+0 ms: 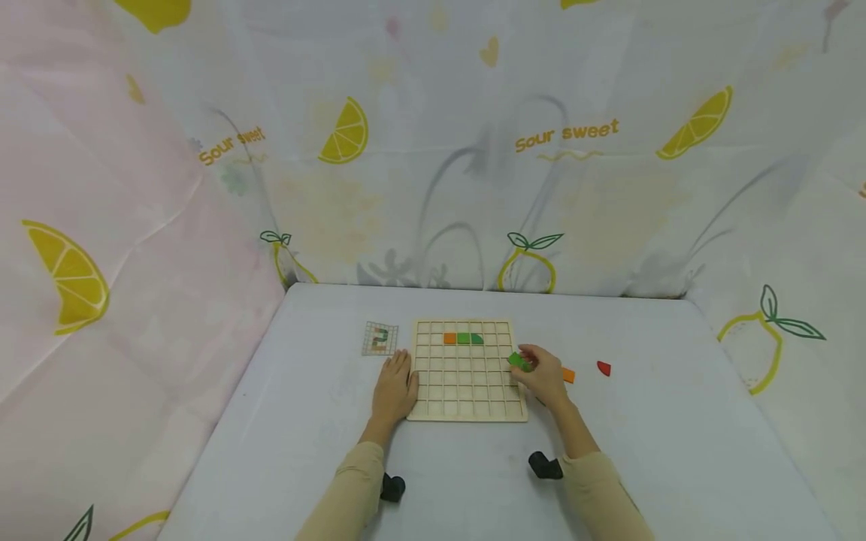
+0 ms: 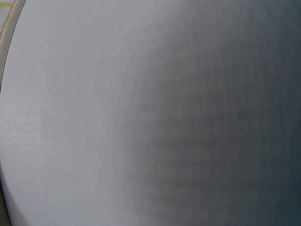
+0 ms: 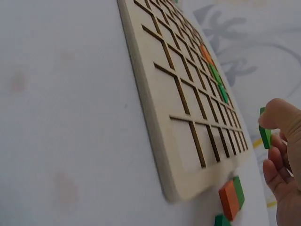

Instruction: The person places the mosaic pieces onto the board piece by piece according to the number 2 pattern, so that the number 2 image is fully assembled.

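A pale wooden grid board [image 1: 449, 393] lies on the white table. In one of its upper rows sit an orange square tile [image 1: 449, 339], a light green square tile [image 1: 463, 338] and a dark green round-cornered tile [image 1: 476, 339]. My left hand [image 1: 395, 389] rests with fingers extended along the board's left edge; the left wrist view catches mostly blurred table surface. Over the board's right edge, my right hand [image 1: 543, 376] pinches a green tile [image 3: 264, 129] between thumb and fingers.
Left of the board's top lies a small printed grid card [image 1: 380, 339]. To the right are a loose orange tile [image 1: 568, 375] and a red quarter-round tile [image 1: 604, 368]. The right wrist view shows loose green [image 3: 239, 192] and dark green [image 3: 222, 220] tiles near the board's corner.
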A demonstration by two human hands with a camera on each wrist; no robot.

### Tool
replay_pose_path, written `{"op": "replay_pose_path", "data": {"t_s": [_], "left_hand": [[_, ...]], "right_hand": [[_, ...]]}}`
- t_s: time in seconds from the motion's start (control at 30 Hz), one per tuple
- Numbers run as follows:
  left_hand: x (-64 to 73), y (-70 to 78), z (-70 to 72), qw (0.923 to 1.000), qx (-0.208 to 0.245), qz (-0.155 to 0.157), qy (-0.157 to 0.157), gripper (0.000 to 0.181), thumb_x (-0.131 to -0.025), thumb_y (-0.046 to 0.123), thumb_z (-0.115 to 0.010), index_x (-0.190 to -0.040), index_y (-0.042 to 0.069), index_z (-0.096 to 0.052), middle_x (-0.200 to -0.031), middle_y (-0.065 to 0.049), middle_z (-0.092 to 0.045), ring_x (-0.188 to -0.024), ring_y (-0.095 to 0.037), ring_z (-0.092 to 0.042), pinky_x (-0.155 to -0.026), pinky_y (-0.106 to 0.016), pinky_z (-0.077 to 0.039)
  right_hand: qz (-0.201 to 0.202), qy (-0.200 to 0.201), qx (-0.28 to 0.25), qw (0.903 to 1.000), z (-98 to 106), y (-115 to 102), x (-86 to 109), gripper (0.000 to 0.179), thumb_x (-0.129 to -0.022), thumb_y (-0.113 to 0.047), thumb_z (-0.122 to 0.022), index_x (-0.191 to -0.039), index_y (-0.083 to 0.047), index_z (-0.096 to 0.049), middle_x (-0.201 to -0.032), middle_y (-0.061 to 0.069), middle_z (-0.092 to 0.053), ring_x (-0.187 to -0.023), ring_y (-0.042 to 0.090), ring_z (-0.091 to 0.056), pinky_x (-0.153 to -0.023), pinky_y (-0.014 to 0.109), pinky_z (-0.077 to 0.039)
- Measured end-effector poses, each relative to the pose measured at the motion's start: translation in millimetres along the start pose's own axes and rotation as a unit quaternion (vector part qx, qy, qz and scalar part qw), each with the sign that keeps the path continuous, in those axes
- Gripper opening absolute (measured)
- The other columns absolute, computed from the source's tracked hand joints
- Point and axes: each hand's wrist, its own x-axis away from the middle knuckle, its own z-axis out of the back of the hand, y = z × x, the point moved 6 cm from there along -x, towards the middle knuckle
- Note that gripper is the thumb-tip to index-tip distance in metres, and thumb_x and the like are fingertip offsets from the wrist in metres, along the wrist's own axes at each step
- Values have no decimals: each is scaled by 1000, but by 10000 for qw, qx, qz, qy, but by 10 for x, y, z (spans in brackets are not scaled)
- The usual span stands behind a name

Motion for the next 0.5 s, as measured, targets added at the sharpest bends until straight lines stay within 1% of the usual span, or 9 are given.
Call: {"op": "replay_pose_path", "data": {"t_s": [0.1, 0.2, 0.37, 0.5], "left_hand": [[-7, 3, 9, 10000, 11, -12, 57, 45, -92, 16, -50, -126, -13, -51, -134, -25, -49, -130, -37, -41, -113, -48, -27], [-7, 17, 16, 10000, 8, -36, 63, 44, -92, 16, -51, -126, -13, -51, -134, -25, -49, -130, -37, -41, -112, -48, -28], [-1, 40, 40, 9999, 10, -81, 77, 44, -92, 15, -52, -125, -13, -52, -133, -26, -49, -129, -38, -42, -111, -49, -29], [3, 25, 52, 9999, -43, -64, 98, 43, -92, 15, -52, -124, -13, -53, -133, -26, -50, -129, -38, -43, -111, -48, -30]], "right_hand": [[-77, -401, -109, 9991, -195, -41, -174, 39, -71, 3, -72, -107, 14, -62, -90, 20, -67, -83, 31, -62, -70, 35, -56], [-103, -735, -27, 9972, -352, -59, -296, 38, -72, 3, -69, -108, 14, -62, -92, 20, -67, -84, 31, -62, -72, 37, -56], [-74, -1213, 229, 9923, -545, -82, -408, 39, -72, 3, -66, -109, 13, -61, -96, 20, -66, -88, 31, -63, -75, 39, -56], [-83, -1488, 271, 9885, -661, -107, -467, 39, -71, 4, -65, -109, 12, -61, -99, 20, -66, -92, 31, -63, -79, 39, -56]]}}
